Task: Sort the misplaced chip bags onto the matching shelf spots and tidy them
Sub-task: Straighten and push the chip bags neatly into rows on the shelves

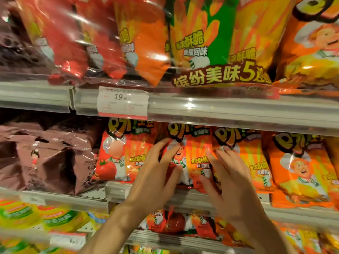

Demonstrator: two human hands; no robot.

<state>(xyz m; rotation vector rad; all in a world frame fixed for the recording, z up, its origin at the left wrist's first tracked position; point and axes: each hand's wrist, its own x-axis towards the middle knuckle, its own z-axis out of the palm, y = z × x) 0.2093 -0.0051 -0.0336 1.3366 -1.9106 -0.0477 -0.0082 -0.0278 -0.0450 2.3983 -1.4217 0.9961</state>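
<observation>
Middle shelf, and the red tomato chip bag (190, 158) stands upright in the row, tucked between another red tomato bag (117, 158) and an orange bag (255, 162). The left hand (156, 178) lies on its left side with fingers spread and straight, while the right hand (231, 182) presses its right edge, fingers likewise extended. Brown bags (45, 158) sit further left, with a price tag (122, 102) on the shelf rail above.

The middle shelf is packed tight: red chip bags (117, 158) at centre, orange bags (300, 171) right, brown bags (45, 158) left, all touching. Overhead room is capped by the shelf rail (238, 110) and price tag (122, 102). Open air is left only in front.
</observation>
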